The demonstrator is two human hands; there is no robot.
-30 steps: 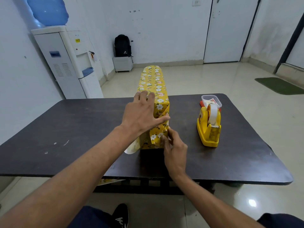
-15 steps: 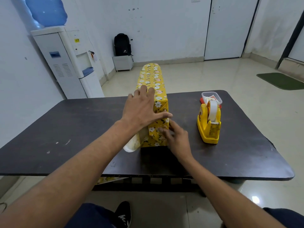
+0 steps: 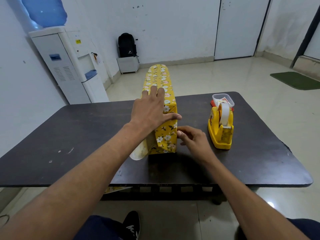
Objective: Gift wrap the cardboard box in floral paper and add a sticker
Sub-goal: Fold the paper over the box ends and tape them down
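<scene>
Your left hand (image 3: 150, 111) lies flat on top of the floral-wrapped box (image 3: 161, 78) — fingers straight, thumb stretched across the folded near end. The box stands mid-surface (image 3: 69, 135), its length running toward 12 o'clock. Your right hand (image 3: 192, 139) sits at its near corner on the 3 o'clock side, fingers curled against the paper — whether they pinch it, I cannot tell.

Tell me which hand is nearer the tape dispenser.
Right. The right hand is at the near right edge of the wrapped box, between it and the tape dispenser; the left hand rests on top, farther off.
</scene>
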